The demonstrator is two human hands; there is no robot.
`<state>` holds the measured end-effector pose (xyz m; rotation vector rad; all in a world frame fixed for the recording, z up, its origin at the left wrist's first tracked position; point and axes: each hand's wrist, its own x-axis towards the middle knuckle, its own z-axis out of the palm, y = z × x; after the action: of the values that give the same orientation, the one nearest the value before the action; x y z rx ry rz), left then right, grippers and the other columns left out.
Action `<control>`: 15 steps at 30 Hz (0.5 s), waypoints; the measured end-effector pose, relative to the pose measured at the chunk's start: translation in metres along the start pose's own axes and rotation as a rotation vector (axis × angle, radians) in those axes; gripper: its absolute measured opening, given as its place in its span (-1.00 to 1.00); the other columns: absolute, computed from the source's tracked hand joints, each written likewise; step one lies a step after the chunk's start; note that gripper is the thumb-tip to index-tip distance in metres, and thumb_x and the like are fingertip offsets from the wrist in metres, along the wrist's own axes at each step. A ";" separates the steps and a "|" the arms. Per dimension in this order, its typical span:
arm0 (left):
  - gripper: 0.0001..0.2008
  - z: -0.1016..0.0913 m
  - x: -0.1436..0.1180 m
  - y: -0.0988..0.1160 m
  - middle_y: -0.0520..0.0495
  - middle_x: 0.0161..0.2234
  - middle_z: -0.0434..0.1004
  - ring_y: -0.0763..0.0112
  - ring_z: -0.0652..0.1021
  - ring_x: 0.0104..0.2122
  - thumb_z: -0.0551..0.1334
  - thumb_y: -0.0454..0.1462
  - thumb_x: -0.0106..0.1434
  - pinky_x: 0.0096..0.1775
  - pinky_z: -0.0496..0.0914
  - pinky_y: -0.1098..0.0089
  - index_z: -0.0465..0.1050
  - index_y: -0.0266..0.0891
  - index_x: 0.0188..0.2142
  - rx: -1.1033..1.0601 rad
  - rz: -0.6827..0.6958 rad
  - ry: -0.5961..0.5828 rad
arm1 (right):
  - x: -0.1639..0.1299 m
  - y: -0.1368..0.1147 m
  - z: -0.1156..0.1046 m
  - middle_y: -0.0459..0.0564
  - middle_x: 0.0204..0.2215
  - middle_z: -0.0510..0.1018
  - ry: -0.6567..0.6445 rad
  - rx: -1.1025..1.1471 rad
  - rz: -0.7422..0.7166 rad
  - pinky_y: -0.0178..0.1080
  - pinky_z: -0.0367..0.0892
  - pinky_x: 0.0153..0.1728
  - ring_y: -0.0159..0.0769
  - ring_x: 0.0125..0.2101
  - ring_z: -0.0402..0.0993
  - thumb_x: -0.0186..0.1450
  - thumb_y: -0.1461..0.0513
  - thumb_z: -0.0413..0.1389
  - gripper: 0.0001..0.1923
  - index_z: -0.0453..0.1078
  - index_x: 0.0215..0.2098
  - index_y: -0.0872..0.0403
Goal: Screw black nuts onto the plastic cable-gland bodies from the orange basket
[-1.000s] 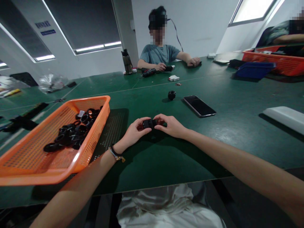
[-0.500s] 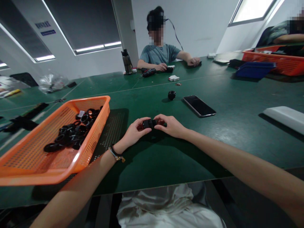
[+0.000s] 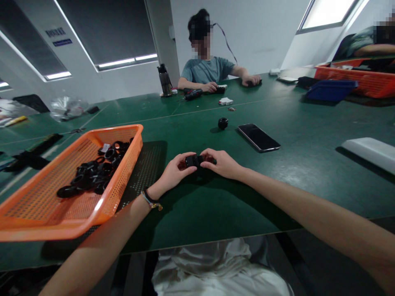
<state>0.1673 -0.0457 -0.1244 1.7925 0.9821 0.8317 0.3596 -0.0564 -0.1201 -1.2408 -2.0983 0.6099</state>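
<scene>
A small black part (image 3: 194, 160) is pinched between the left hand (image 3: 171, 173) and the right hand (image 3: 222, 163), just above the green table (image 3: 216, 205). It looks light, stiff and best held by its ends. Farther left, black rings (image 3: 92, 174) lie in an orange basket (image 3: 37, 213); beyond, a phone (image 3: 258, 137).

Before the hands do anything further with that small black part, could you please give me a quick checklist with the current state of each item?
1. Both hands on the black part: ok, left hand and right hand pinch it between them.
2. Part above the green table: ok.
3. Orange basket of black rings beside the left hand: ok.
4. Phone apart from the hands: ok.
5. Pieces fully mated: cannot tell, fingers cover them.
</scene>
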 end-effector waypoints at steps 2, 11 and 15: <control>-0.53 0.000 0.000 -0.001 -0.08 -0.20 0.43 0.37 0.46 -0.26 0.29 -0.23 0.01 -0.20 0.39 0.33 0.37 -0.21 -0.05 0.005 0.006 0.004 | 0.000 0.000 0.000 -0.08 -0.49 0.50 0.000 0.000 0.004 -0.31 0.24 -0.44 -0.35 -0.48 0.40 0.18 0.21 0.10 -0.85 0.32 -0.29 0.10; -0.52 -0.001 0.000 0.000 -0.09 -0.19 0.43 0.36 0.46 -0.25 0.28 -0.23 0.01 -0.19 0.39 0.33 0.36 -0.22 -0.03 0.021 0.012 -0.007 | 0.000 0.000 0.000 -0.07 -0.48 0.49 -0.016 -0.006 0.012 -0.32 0.21 -0.44 -0.35 -0.47 0.38 0.20 0.23 0.08 -0.88 0.32 -0.31 0.12; -0.53 0.000 0.000 0.001 -0.09 -0.19 0.43 0.37 0.47 -0.25 0.28 -0.23 0.02 -0.19 0.39 0.33 0.36 -0.22 -0.04 0.017 0.008 -0.006 | 0.000 -0.001 -0.001 -0.07 -0.48 0.48 -0.024 -0.002 0.022 -0.32 0.20 -0.45 -0.35 -0.47 0.38 0.20 0.23 0.07 -0.88 0.31 -0.31 0.12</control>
<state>0.1671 -0.0462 -0.1239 1.8133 0.9812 0.8256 0.3595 -0.0566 -0.1191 -1.2648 -2.1075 0.6354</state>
